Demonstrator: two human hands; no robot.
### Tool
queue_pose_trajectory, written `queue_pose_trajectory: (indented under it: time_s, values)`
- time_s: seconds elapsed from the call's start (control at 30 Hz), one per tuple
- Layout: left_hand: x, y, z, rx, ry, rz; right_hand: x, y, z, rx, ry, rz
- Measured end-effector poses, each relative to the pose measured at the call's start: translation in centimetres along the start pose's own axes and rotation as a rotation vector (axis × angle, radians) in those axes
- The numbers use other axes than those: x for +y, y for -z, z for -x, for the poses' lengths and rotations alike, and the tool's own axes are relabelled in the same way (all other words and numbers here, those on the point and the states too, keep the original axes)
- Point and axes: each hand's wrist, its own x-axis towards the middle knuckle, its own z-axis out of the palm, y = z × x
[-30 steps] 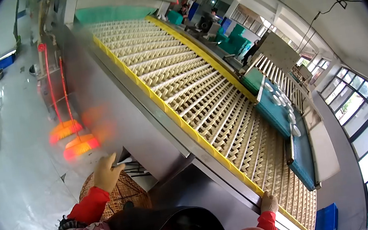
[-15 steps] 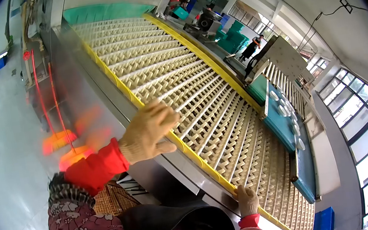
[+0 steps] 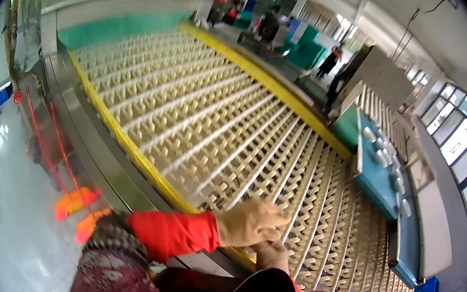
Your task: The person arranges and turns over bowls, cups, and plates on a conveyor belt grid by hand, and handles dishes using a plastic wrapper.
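Observation:
My left hand [image 3: 250,222], in a tan knit glove below a red cuff, reaches over the near yellow edge strip [image 3: 137,162] of a wide conveyor belt [image 3: 193,116]. Its fingers are bent and pressed together against the top of my right hand [image 3: 271,255]. What they grip, if anything, is hidden by blur. Just below, my right hand is raised over the same edge, its fingers covered by the left. The belt is made of pale woven links with crosswise rods.
To the right, blue boards [image 3: 375,171] carry several small white pieces [image 3: 387,155]. Orange brooms [image 3: 77,201] with red handles stand on the floor at left. A green panel [image 3: 124,27] closes the belt's far end. A person [image 3: 329,64] stands at the back right.
My left hand has moved right and down to meet my right hand. My right hand has left the belt's yellow edge and come up and left. The view has shifted.

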Motion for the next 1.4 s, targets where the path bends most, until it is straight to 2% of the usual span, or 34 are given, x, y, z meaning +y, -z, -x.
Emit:
queue_pose_trajectory:
  time_s: [0.07, 0.13, 0.17, 0.23, 0.33, 0.47, 0.5, 0.6, 0.63, 0.7, 0.73, 0.9, 1.0, 1.13, 1.2, 1.23, 1.3, 1.33, 1.37, 1.4]
  values:
    - [-0.2, 0.5, -0.2, 0.120, 0.011, 0.169, -1.6, 0.8, -0.5, 0.032, -0.094, -0.241]
    - [-0.2, -0.6, -0.2, 0.216, -0.129, 0.027, -3.8, 0.8, -0.1, -0.013, -0.003, -0.105]
    - [0.7, -0.3, -0.2, 0.135, -0.114, 0.232, -3.5, 1.6, -0.5, -0.126, 0.076, 0.091]
    - [2.6, 0.2, -0.1, -0.021, -0.142, 0.474, -2.6, 1.6, 0.1, -0.237, 0.192, 0.239]
    - [4.3, -0.9, 0.8, -0.226, 0.049, 0.833, -4.1, 1.2, 2.2, -0.410, 0.162, 0.070]
    - [5.4, -1.5, 0.2, -0.305, 0.160, 1.216, -2.5, 3.7, 1.9, -0.456, 0.488, 0.735]
    - [5.4, -1.3, 0.2, -0.319, 0.155, 1.248, -1.2, 4.7, 1.7, -0.463, 0.522, 0.818]
    - [5.8, -0.3, 0.1, -0.365, 0.074, 1.239, -0.9, 4.5, 1.7, -0.379, 0.799, 1.095]
    - [6.0, -0.1, 0.1, -0.383, 0.046, 1.238, -0.6, 4.2, 2.1, -0.352, 0.812, 1.114]
    - [6.3, 0.0, -0.3, -0.413, -0.012, 1.240, -0.5, 4.1, 2.9, -0.356, 0.577, 1.025]
    - [6.6, 0.0, -0.5, -0.428, -0.034, 1.241, -0.8, 4.0, 3.1, -0.353, 0.536, 0.992]
    - [8.0, 0.4, -1.1, -0.491, -0.080, 1.256, -2.2, 3.1, 3.5, -0.385, 0.493, 0.844]
    - [9.3, 0.8, -1.3, -0.537, 0.004, 1.286, -2.4, 2.9, 3.6, -0.389, 0.494, 0.791]
    - [7.4, -0.6, -1.7, -0.355, 0.073, 1.174, -4.0, 2.0, 3.8, -0.374, 0.435, 0.593]
    - [7.2, 0.1, -1.9, -0.204, 0.181, 1.070, -5.1, 1.3, 3.9, -0.329, 0.344, 0.379]
    - [6.8, 0.1, -2.3, -0.055, 0.175, 1.020, -5.1, 1.6, 3.5, -0.289, 0.271, 0.259]
    - [5.5, 0.3, -2.2, 0.051, 0.337, 0.919, -2.9, 4.7, 1.8, -0.202, 0.130, -0.012]
    - [4.9, 0.5, -2.3, 0.078, 0.439, 0.811, -4.2, 5.7, 1.0, -0.161, 0.242, -0.085]
    - [4.6, -0.4, -2.5, 0.162, 0.456, 0.758, -4.5, 6.6, 0.0, -0.189, 0.369, -0.256]
    - [3.9, -1.4, -2.4, 0.052, 0.422, 0.663, -4.8, 7.1, -0.8, -0.216, 0.489, -0.426]
